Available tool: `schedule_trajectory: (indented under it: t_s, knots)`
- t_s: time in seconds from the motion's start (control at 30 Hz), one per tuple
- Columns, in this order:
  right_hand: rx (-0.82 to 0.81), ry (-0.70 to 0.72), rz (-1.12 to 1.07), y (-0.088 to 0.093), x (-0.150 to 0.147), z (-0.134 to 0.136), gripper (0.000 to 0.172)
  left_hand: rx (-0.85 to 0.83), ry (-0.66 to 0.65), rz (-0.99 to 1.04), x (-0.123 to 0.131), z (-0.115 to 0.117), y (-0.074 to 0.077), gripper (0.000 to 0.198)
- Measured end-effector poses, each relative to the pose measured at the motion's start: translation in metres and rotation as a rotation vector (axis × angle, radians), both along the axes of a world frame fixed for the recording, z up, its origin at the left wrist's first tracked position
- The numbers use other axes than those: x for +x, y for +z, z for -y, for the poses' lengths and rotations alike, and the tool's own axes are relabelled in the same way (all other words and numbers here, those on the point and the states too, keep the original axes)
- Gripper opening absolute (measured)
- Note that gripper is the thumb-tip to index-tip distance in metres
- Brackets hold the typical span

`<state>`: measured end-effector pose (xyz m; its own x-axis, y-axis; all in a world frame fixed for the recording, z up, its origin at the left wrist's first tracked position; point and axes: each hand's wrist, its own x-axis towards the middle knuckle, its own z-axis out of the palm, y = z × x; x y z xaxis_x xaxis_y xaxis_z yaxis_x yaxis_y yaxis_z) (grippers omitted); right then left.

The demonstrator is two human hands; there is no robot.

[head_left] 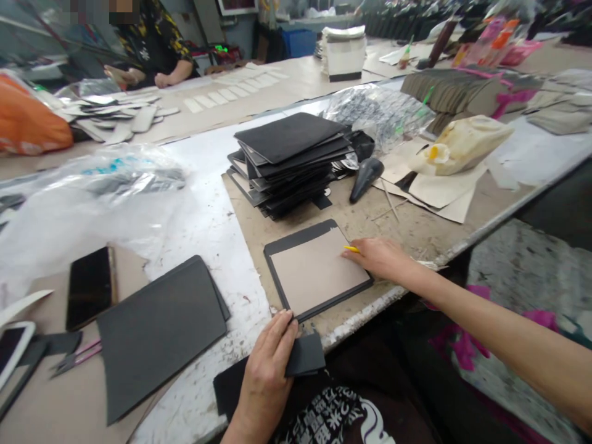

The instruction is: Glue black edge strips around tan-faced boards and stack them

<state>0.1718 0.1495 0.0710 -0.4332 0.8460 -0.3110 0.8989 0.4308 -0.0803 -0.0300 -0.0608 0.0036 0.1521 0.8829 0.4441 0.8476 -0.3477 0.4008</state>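
Observation:
Near the table's front edge lies a beige board (314, 268) on slightly larger black sheets (296, 233), whose dark margins show around it. My right hand (377, 256) is closed on a yellow pointed tool (352, 249) at the board's right side. With fingertips at the near left corner of the sheets, my left hand (272, 361) lies over a small black piece (306, 354), its fingers pressed together; what it grips, if anything, is hidden. Behind the board stands an uneven stack of black pieces (293, 139). Larger dark sheets (161, 333) lie to the left.
A phone (91, 287) and pink-handled scissors (83, 354) lie at the left, with clear plastic (115, 203) behind them. A dark tool (366, 177) and a yellowish bottle (467, 145) are beyond my right hand. Across the table is another person (155, 46).

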Motion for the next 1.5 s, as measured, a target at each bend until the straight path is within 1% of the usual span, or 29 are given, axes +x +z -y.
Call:
schedule_trajectory:
  t_s: [0.1,0.17,0.3,0.43,0.57,0.67,0.83,1.07,1.2,1.33,1.5]
  knots:
    - [-0.012,0.0,-0.011,-0.003,0.001,-0.002,0.043,0.019,0.042,0.007,0.003,-0.002,0.004,0.045]
    - [-0.009,-0.004,-0.007,-0.006,0.001,-0.003,0.044,0.028,0.041,-0.006,0.004,-0.003,0.004,0.043]
    - [0.0,0.003,-0.002,-0.008,0.002,-0.004,0.043,0.03,0.053,0.012,0.004,-0.001,-0.001,0.043]
    - [-0.004,0.011,-0.008,-0.006,0.001,-0.002,0.043,-0.021,0.049,0.052,0.003,0.001,-0.006,0.047]
    - [-0.001,0.006,-0.011,-0.005,0.002,-0.002,0.042,-0.032,0.04,0.036,0.002,0.001,-0.002,0.047]
    - [-0.009,0.007,-0.018,-0.007,0.003,-0.003,0.043,-0.022,0.011,0.004,0.001,0.0,0.001,0.047]
    - [-0.007,0.007,-0.017,-0.006,0.003,-0.003,0.043,-0.012,-0.013,-0.013,-0.001,-0.001,0.001,0.046]
    - [-0.031,0.014,-0.004,-0.002,0.002,-0.005,0.042,-0.013,-0.01,-0.011,-0.002,-0.001,0.001,0.047]
    - [-0.031,0.058,-0.005,-0.005,0.004,-0.007,0.043,-0.02,0.014,0.0,0.0,-0.001,0.0,0.047]
    - [-0.038,0.065,-0.006,-0.01,0.006,-0.012,0.044,-0.004,0.056,0.023,0.004,-0.001,0.002,0.044]
    - [-0.08,0.061,-0.008,-0.012,0.006,-0.016,0.04,0.028,0.049,-0.005,0.005,-0.003,0.008,0.043]
